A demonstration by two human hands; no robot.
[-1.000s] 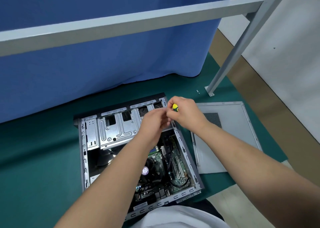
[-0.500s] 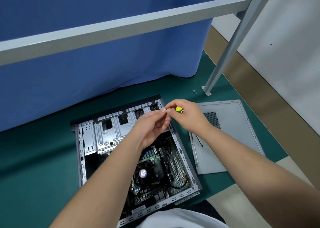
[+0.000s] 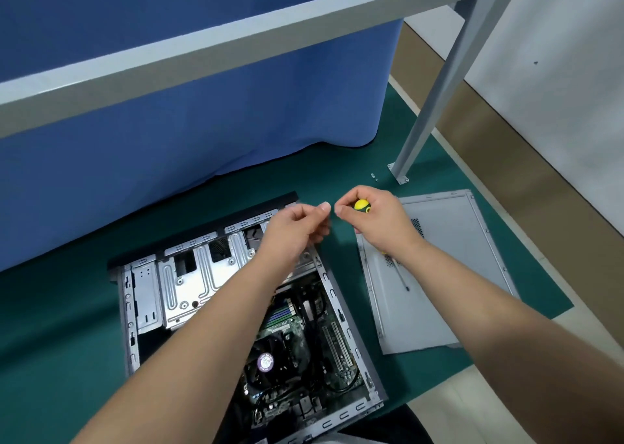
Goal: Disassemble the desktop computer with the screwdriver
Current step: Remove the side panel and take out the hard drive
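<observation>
Holding screwdriver (image 3: 363, 205) in fist, right hand (image 3: 378, 221) hovered beyond open computer (image 3: 236, 308); left hand (image 3: 297, 231) pinched narrow, likely passing tiny screw, unseen.

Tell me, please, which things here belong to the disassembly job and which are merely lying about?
Job:
- open grey metal computer case
- yellow-handled screwdriver, gripped in the right hand
- left hand
- removed grey metal side panel
- small loose screws

Lying about:
- blue fabric curtain
- grey metal frame leg
</observation>
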